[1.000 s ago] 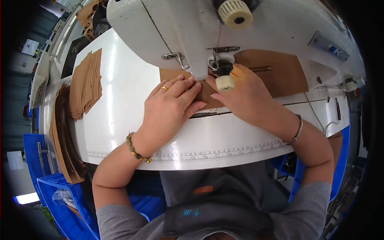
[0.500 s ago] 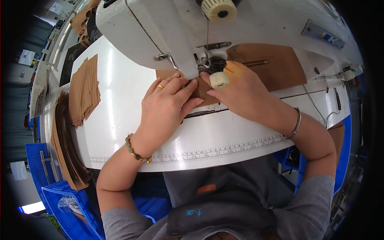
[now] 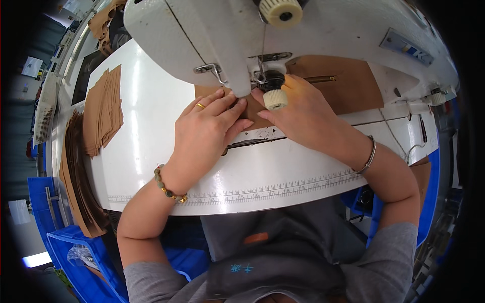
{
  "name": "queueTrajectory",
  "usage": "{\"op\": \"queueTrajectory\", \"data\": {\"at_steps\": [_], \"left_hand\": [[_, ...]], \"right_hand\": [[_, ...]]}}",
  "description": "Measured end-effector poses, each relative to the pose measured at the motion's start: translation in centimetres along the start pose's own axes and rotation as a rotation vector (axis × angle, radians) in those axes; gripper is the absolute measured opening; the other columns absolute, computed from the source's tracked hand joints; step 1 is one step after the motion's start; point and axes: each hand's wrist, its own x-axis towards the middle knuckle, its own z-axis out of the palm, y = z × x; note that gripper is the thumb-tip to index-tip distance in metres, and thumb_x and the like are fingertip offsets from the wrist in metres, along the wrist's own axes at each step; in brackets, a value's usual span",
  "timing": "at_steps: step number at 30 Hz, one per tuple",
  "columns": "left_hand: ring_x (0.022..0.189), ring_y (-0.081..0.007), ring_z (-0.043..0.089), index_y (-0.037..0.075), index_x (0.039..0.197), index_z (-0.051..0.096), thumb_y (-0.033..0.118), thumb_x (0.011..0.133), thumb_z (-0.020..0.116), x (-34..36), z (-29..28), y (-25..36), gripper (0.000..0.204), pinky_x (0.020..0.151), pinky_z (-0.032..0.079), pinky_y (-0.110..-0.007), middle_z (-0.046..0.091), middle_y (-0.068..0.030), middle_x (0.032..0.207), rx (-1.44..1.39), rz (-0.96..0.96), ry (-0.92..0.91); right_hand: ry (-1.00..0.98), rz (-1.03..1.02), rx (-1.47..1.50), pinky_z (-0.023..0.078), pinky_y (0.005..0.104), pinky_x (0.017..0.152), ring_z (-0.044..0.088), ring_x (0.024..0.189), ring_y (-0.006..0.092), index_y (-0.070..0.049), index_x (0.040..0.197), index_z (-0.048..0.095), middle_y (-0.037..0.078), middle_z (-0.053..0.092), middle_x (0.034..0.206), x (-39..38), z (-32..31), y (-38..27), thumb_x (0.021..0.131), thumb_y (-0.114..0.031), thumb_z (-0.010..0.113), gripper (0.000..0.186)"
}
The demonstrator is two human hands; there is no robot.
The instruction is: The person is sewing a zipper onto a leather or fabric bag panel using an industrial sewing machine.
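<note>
A flat brown leather-like panel (image 3: 353,86) lies under the head of a white sewing machine (image 3: 333,28). A slot with a zipper (image 3: 322,79) shows in its right part. My left hand (image 3: 204,129) rests flat on the panel's left portion, fingers stretched out and the thumb apart, just left of the presser area. From the right, my right hand (image 3: 308,108) lies on the panel with its thumb extended toward the needle area. A cream knob (image 3: 275,99) covers some of its fingers. The needle point itself is hidden by the machine head.
Stacked brown pieces (image 3: 103,111) lie on the table's left side, and more long pieces (image 3: 81,177) hang over its left edge. A printed ruler strip (image 3: 242,195) follows the front edge. Blue bins (image 3: 83,252) stand below left; another blue bin (image 3: 429,202) is at right.
The whole view has shifted slightly, moving the table and stacks a little left. Both hands keep nearly the same place on the panel.
</note>
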Motion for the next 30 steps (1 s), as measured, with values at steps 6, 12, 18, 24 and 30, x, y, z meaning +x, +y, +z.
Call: {"op": "queueTrajectory", "data": {"at_steps": [6, 12, 18, 24, 30], "left_hand": [[0.107, -0.0258, 0.071, 0.007, 0.1, 0.08, 0.032, 0.085, 0.081, 0.04, -0.1, 0.03, 0.029, 0.09, 0.057, -0.037, 0.077, -0.0051, 0.101, 0.028, 0.013, -0.013], [0.108, -0.0259, 0.071, 0.007, 0.099, 0.08, 0.032, 0.086, 0.08, 0.12, -0.13, 0.19, 0.028, 0.091, 0.057, -0.037, 0.078, -0.0044, 0.103, 0.037, 0.01, -0.019], [0.11, -0.0256, 0.071, 0.008, 0.1, 0.079, 0.031, 0.087, 0.079, 0.18, -0.12, 0.03, 0.027, 0.092, 0.056, -0.037, 0.078, -0.0034, 0.107, 0.04, 0.003, -0.031], [0.111, -0.025, 0.071, 0.01, 0.1, 0.08, 0.033, 0.088, 0.077, 0.21, -0.16, -0.06, 0.026, 0.092, 0.056, -0.037, 0.078, -0.0032, 0.109, 0.061, 0.009, -0.044], [0.109, -0.0238, 0.072, 0.011, 0.102, 0.081, 0.033, 0.089, 0.077, 0.43, -0.27, -0.18, 0.026, 0.088, 0.054, -0.035, 0.077, -0.0032, 0.111, 0.09, 0.006, -0.033]], "right_hand": [[-0.004, 0.009, 0.012, 0.051, 0.038, 0.095, 0.063, 0.105, 0.0252, 0.003, 0.118, 0.07, 0.01, 0.068, 0.109, 0.01, -0.14, -0.04, 0.085, -0.024, 0.078, 0.044], [-0.009, 0.008, 0.002, 0.051, 0.0386, 0.096, 0.063, 0.106, 0.0256, 0.003, 0.117, 0.07, 0.01, 0.067, 0.109, 0.01, -0.21, -0.06, 0.084, -0.025, 0.078, 0.044], [-0.012, 0.016, 0.026, 0.051, 0.0388, 0.097, 0.063, 0.107, 0.0262, 0.003, 0.117, 0.07, 0.01, 0.067, 0.109, 0.05, -0.26, 0.03, 0.084, -0.025, 0.078, 0.044], [0.009, -0.012, -0.001, 0.05, 0.039, 0.098, 0.063, 0.107, 0.0264, 0.003, 0.116, 0.07, 0.011, 0.067, 0.108, 0.05, -0.01, 0.21, 0.084, -0.025, 0.078, 0.043], [-0.004, -0.009, 0.014, 0.05, 0.0402, 0.098, 0.063, 0.107, 0.0263, 0.003, 0.114, 0.071, 0.011, 0.067, 0.109, 0.0, 0.0, 0.4, 0.085, -0.024, 0.077, 0.041]]}}
